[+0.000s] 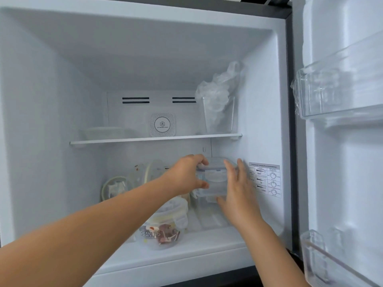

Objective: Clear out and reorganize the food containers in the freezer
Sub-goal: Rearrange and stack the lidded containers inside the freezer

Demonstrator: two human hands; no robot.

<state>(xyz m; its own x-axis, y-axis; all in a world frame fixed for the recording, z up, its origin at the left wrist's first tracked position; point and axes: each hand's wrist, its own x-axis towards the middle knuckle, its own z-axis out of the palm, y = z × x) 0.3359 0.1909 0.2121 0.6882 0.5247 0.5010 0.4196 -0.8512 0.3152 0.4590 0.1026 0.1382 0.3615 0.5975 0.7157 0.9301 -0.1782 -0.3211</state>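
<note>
The freezer stands open with a white shelf (pixel 155 139) across its middle. On the lower right, a clear square container (pixel 215 176) with a blue-edged lid sits on top of another clear container (pixel 209 214). My left hand (pixel 186 175) grips the top container's left side, fingers over the lid and thumb low. My right hand (pixel 238 187) lies with straight fingers against its right side. A round clear tub (pixel 163 226) printed PEANUTS stands at the lower front, holding reddish pieces. Behind it are round lidded containers (pixel 116 188), partly hidden by my left arm.
On the upper shelf, a clear bin (pixel 219 117) stuffed with crumpled plastic bags stands at the right and a flat white container (pixel 103 132) at the left. A round white deodoriser (pixel 162 124) hangs on the back wall. The open door's clear racks (pixel 331 96) are at the right.
</note>
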